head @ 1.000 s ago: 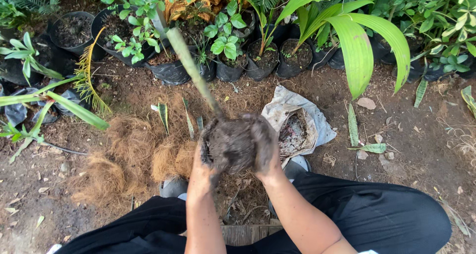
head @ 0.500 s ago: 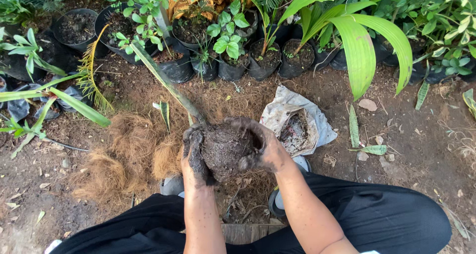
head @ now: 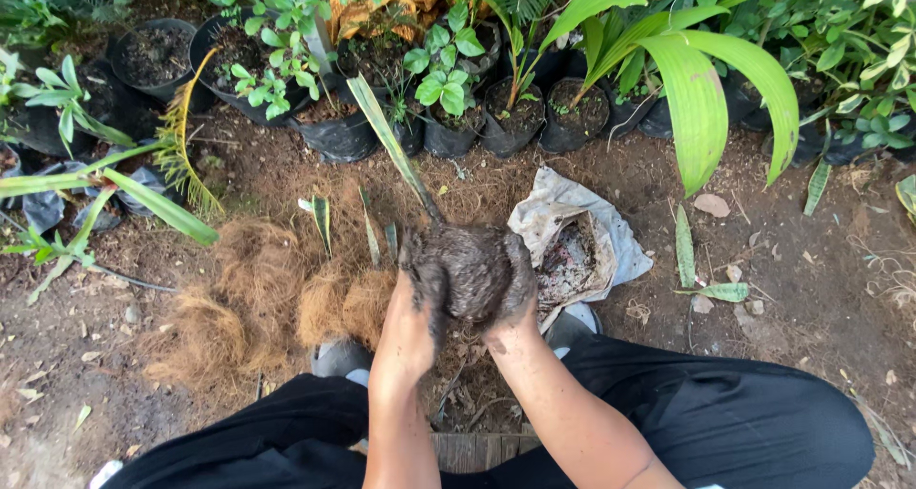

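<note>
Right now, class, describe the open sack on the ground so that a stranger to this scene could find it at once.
Start at the row of black nursery pots along the top, then drop to the bare soil below the drooping broad green leaf. There, just beside the right hand cupping the dark root ball, lies the sack. It alone is pale grey and crumpled, its mouth open on dark soil mix.

**What we wear**

We see our forearms bare and sleeveless, smeared with dark soil, as are our left hand (head: 412, 310) and right hand (head: 506, 303). Loose black trousers (head: 725, 413) cover both legs, and grey shoes (head: 341, 358) with pale edges show below them
</note>
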### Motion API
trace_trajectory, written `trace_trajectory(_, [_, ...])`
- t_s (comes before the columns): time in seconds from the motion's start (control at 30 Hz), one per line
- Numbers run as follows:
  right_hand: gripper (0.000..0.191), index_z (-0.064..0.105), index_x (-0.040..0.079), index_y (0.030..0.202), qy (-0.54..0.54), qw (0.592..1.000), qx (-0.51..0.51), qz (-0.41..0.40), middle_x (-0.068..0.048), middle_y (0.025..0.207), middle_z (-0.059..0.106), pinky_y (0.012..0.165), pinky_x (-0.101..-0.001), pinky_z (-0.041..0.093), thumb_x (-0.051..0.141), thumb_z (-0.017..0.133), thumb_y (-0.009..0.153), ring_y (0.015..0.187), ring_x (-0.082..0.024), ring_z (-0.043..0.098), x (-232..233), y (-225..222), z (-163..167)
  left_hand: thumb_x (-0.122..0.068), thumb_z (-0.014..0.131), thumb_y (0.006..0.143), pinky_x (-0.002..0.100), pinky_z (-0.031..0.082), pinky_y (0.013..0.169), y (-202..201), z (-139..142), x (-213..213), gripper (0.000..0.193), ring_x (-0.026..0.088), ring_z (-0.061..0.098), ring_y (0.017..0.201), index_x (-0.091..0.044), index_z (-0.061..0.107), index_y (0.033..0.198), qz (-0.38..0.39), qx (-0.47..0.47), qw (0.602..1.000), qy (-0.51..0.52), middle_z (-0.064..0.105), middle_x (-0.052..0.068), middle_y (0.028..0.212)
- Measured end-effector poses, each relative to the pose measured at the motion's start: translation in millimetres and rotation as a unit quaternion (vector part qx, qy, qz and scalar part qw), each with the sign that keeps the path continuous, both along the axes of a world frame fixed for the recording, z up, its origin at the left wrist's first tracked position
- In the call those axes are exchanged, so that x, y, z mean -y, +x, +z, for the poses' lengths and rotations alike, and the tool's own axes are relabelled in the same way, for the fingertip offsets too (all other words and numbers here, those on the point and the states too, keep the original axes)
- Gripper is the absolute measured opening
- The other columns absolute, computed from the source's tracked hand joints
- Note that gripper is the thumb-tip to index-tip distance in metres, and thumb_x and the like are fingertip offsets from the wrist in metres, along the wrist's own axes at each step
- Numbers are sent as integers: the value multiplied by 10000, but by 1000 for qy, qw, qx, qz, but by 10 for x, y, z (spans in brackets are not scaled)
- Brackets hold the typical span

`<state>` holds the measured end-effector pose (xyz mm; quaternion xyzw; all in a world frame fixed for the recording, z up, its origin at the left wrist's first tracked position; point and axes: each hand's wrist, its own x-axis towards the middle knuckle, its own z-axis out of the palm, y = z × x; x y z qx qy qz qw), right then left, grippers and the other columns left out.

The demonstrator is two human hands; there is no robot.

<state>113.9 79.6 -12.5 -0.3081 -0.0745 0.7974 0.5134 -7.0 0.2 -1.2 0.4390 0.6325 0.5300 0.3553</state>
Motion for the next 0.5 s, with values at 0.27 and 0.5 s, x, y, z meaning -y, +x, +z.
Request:
trace_trajectory(0.27, [387, 670, 13, 1119, -75, 996, 21, 33, -150, 1103, 732, 846, -400, 610, 318, 446, 1038, 978, -270, 716, -69, -46, 257, -102, 620, 913, 408, 522, 1004, -157, 498, 198, 523, 309, 691, 1157, -62, 528, 1426, -49, -113, 986, -114, 714, 172, 1242])
trace_trajectory(0.5, [345, 682, 11, 1086, -17, 994, -17, 107, -140, 1057, 722, 812, -414, 607, 307, 512, 1032, 943, -275, 706, -132, -79, 173, -345, 679, 945, 449, 380, 1176, -305, 149, -40, 730, 298, 464, 1445, -70, 393, 1557, -94, 194, 967, 136, 441, 137, 1590])
